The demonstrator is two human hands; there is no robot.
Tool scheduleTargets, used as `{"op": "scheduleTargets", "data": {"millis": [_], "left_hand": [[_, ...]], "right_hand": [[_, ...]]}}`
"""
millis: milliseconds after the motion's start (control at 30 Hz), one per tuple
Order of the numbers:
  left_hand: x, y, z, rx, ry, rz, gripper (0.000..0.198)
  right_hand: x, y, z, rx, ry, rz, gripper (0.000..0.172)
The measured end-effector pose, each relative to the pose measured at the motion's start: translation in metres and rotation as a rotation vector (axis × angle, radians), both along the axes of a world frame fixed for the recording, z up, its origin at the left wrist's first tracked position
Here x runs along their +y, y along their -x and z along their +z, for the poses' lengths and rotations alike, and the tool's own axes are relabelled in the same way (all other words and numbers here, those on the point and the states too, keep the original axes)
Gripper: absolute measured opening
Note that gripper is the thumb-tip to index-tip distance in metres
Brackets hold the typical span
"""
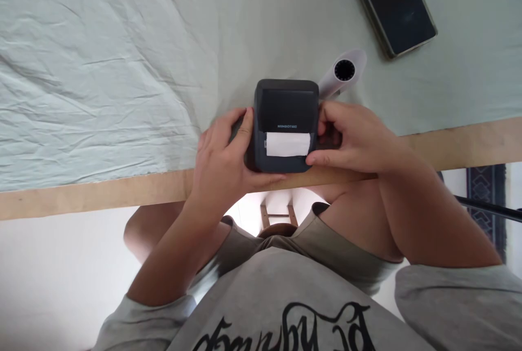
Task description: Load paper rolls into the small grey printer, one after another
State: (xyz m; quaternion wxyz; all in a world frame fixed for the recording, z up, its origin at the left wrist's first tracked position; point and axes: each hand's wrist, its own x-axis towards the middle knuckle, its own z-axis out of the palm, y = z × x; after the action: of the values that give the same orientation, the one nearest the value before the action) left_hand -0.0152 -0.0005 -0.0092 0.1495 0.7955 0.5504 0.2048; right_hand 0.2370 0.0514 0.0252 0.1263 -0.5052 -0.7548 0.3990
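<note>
A small dark grey label printer [286,109] stands at the near edge of the table, with a strip of white label paper [287,144] showing at its front slot. My left hand [223,152] is wrapped round the printer's left side, thumb along its front bottom edge. My right hand [351,137] grips its right side, fingers curled against the casing and thumb under the front corner. Both hands hold the printer between them.
A pale green wrinkled cloth [101,68] covers the table, whose wooden edge [81,196] runs along the front. A white roll with a dark core [343,72] lies just behind the printer. A black phone [392,4] lies at the far right. My lap and a stool are below.
</note>
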Motion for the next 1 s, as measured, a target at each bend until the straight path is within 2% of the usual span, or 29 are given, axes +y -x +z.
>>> {"op": "scheduleTargets", "data": {"millis": [267,433,567,633,833,1000], "left_hand": [[0.001,-0.002,0.004,0.009,0.04,0.001,0.112],[-0.002,0.0,0.007,0.027,0.069,-0.012,0.108],[-0.002,0.003,0.01,-0.005,0.096,-0.033,0.081],[-0.002,0.003,0.01,-0.024,0.096,-0.028,0.073],[-0.001,0.002,0.007,-0.021,0.077,-0.03,0.07],[0.0,0.003,0.006,-0.028,0.051,-0.035,0.071]], "right_hand": [[0.002,-0.002,0.0,-0.014,0.028,0.019,0.058],[0.0,-0.001,0.002,-0.016,0.016,0.012,0.049],[-0.005,0.003,0.002,-0.009,0.014,-0.094,0.046],[-0.007,0.004,0.002,0.016,0.0,-0.163,0.043],[-0.01,0.009,0.004,0.215,-0.022,-0.261,0.041],[-0.008,0.021,0.026,0.241,-0.08,-0.361,0.034]]}}
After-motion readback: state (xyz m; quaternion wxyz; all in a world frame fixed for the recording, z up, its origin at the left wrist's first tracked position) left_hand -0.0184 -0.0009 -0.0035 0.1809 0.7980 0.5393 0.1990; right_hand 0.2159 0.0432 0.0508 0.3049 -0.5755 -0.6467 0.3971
